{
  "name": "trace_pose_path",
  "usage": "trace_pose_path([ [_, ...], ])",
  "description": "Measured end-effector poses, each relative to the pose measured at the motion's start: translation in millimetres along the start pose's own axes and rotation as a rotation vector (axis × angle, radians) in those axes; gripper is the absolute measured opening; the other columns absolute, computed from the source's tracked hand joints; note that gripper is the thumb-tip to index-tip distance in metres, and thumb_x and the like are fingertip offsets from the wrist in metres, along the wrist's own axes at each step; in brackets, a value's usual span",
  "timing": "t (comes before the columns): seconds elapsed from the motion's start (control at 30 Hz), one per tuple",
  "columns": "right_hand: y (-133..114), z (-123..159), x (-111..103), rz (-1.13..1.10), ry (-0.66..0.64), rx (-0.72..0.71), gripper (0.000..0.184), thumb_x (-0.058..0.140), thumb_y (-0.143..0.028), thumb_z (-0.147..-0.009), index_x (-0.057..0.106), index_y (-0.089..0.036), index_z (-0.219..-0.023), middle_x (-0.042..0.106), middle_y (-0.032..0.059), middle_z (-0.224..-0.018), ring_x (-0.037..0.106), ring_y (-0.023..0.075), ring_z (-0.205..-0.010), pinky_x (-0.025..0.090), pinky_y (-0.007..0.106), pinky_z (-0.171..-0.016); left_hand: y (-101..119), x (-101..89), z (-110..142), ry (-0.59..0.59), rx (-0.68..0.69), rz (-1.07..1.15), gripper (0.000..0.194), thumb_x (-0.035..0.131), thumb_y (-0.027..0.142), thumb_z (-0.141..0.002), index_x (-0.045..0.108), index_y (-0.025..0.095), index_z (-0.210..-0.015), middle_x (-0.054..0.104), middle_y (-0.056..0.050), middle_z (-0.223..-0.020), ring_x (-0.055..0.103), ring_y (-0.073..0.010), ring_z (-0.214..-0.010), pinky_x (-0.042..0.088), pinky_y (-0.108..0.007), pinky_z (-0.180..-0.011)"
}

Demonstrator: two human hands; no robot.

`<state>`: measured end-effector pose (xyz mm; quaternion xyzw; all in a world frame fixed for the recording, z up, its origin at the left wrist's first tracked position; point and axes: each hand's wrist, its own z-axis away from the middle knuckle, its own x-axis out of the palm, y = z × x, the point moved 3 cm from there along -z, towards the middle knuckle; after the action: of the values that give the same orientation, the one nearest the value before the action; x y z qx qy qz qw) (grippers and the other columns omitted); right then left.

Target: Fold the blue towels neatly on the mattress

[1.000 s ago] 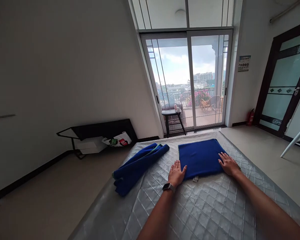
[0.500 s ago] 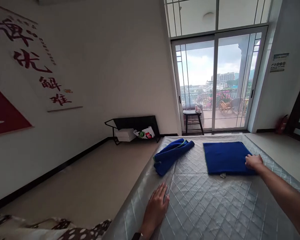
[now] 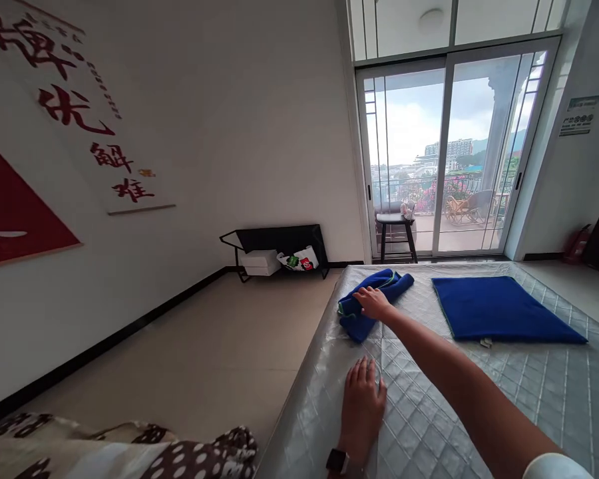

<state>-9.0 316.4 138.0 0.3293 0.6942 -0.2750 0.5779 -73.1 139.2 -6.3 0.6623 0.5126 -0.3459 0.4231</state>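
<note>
My left hand [image 3: 363, 399] rests flat on the silver quilted mattress cover [image 3: 429, 406], fingers stretched out, a dark watch on its wrist. Across in front of it reaches my right arm. My right hand [image 3: 374, 303] is closed on the near-left part of a crumpled blue cloth [image 3: 395, 287] with green edging; its fingertips are partly hidden. To the right, a second blue cloth [image 3: 504, 309] of the same kind lies spread flat, a small white tag showing at its near edge. Neither hand touches that one.
A polka-dot brown and cream fabric [image 3: 180, 459] lies at lower left. By the wall, a black frame [image 3: 279, 238] stands over a white box [image 3: 259, 263] and a printed bag [image 3: 299, 259]. Beyond the mattress are a black stool [image 3: 395, 219] and sliding glass doors [image 3: 446, 153].
My right hand has left the flat cloth's right side and moved left onto the crumpled cloth. The flat cloth's right corner now shows. My left hand stays on the mattress; the view has shifted.
</note>
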Motion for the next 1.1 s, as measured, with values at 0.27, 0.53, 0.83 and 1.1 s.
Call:
trace_pose_path([
  [0.27, -10.6, -13.0, -2.1, -0.122, 0.094, 0.132, 0.029, 0.060, -0.014, -0.089, 0.066, -0.019, -0.117, 0.067, 0.0133, -0.126, 0.061, 0.0268, -0.117, 0.048, 0.036, -0.096, 0.3, 2.8, -0.3, -0.043, 0.000, 0.014, 0.049, 0.043, 0.026, -0.096, 0.057, 0.014, -0.141, 0.057, -0.018, -0.146, 0.048, -0.0325, -0.139, 0.037, -0.052, -0.117],
  [0.53, 72.2, 44.7, -120.6, -0.525, 0.625, 0.352, 0.033, 0.052, -0.025, -0.092, 0.059, -0.020, -0.124, 0.067, 0.0093, -0.122, 0.066, 0.0198, -0.089, 0.054, 0.035, -0.079, 5.1, -5.7, -3.1, 0.030, 0.026, -0.040, 0.045, 0.042, 0.027, -0.097, 0.061, 0.017, -0.136, 0.063, -0.015, -0.140, 0.052, -0.0290, -0.135, 0.039, -0.050, -0.114],
  [0.83, 74.0, 279.1, -117.9, -1.312, 0.532, 0.332, 0.051, 0.079, -0.056, -0.071, 0.063, -0.023, -0.106, 0.064, -0.0038, -0.070, 0.056, 0.0131, -0.048, 0.050, 0.029, -0.045, 8.4, -12.9, -9.6, 0.012, 0.043, -0.126, 0.041, 0.043, 0.024, -0.097, 0.064, 0.015, -0.131, 0.064, -0.016, -0.138, 0.055, -0.0265, -0.132, 0.040, -0.044, -0.112],
  [1.1, 19.8, 421.7, -43.6, -1.387, 0.555, 0.687, 0.071, 0.080, -0.064, -0.063, 0.055, -0.029, -0.120, 0.068, -0.0026, -0.079, 0.061, 0.0176, -0.049, 0.050, 0.032, -0.039, 9.5, -29.7, -7.3, 0.064, 0.116, -0.038, 0.035, 0.043, 0.022, -0.095, 0.065, 0.016, -0.123, 0.069, -0.014, -0.127, 0.063, -0.0271, -0.119, 0.050, -0.040, -0.100],
])
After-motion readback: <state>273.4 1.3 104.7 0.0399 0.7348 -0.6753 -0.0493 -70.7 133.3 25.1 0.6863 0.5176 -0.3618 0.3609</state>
